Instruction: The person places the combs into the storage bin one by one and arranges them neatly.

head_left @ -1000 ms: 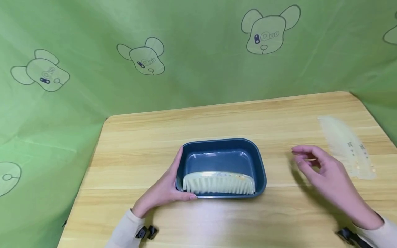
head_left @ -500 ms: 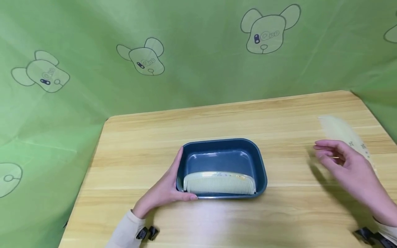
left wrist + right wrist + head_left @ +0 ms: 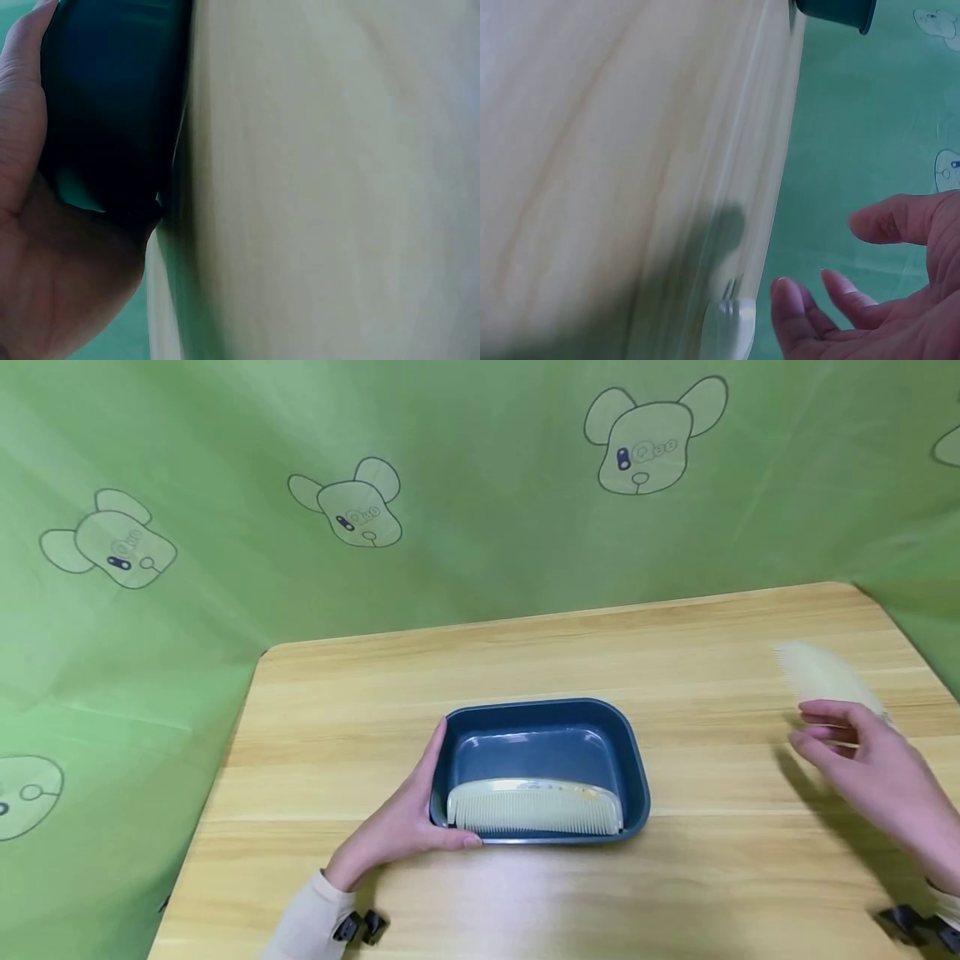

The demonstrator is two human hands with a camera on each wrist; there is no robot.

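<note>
Left hand grips the near left corner of the blue tray, thumb along the near rim, fingers against the left wall. Right hand holds nothing: fingers loosely bent, thumb apart, over the near part of the loose comb, which lies on the right side of the desk, well apart from the tray. Shadow suggests the hand is raised off the desk; no contact visible. Another comb, the tray comb, is inside along the near wall, teeth toward that wall. Step looks like a reach to the loose comb. To do it well, I'd go low with the fingertips, pinch the solid spine rather than the teeth, and lift one edge first, since a thin flat piece likely slides or clings; left hand should keep the tray steady. Materials: tray looks like smooth glossy plastic, rectangular, rounded corners, raised walls. Combs pale, probably plastic, with curved backs and fine close teeth; the tray comb has small coloured marks on the spine. Near part of the loose comb hidden by the hand. Desk has light streaky wood grain; green cloth behind, creased, printed with cartoon animal heads.
</note>
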